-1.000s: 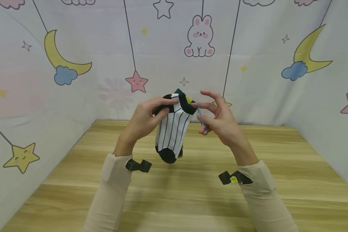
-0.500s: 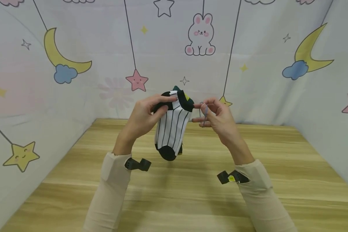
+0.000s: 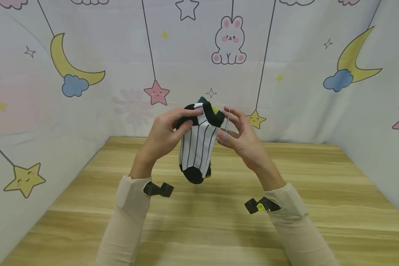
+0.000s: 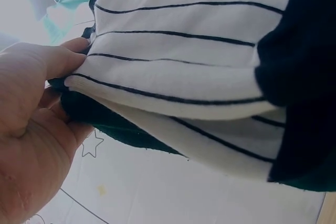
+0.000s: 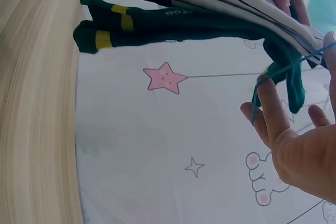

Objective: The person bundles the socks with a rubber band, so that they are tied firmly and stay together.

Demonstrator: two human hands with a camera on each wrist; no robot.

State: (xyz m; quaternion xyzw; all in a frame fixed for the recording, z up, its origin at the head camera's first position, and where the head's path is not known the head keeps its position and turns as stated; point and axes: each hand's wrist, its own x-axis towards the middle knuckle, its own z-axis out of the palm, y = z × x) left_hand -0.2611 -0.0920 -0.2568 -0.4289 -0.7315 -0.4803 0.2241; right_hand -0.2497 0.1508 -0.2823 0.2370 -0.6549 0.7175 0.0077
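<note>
My left hand pinches white, black-striped socks near their black heel and holds them above the table, toes hanging down. Behind the striped layers lie dark green socks with yellow bands, best seen in the right wrist view. A thin blue rubber band is stretched over the spread fingers and thumb of my right hand. This hand is right beside the black cuff end, its fingertips close to the fabric. In the left wrist view, the thumb presses on the striped socks from one side with fingers behind.
A wood-grain table lies below both hands. White cloth walls printed with moons, stars and a rabbit stand behind it and at both sides. A small black camera is strapped to each wrist over the sleeves.
The right hand has moved left toward the cuffs. Its fingers bunched together around the band half a second ago, and now they spread it wide. The left hand and socks stay nearly still.
</note>
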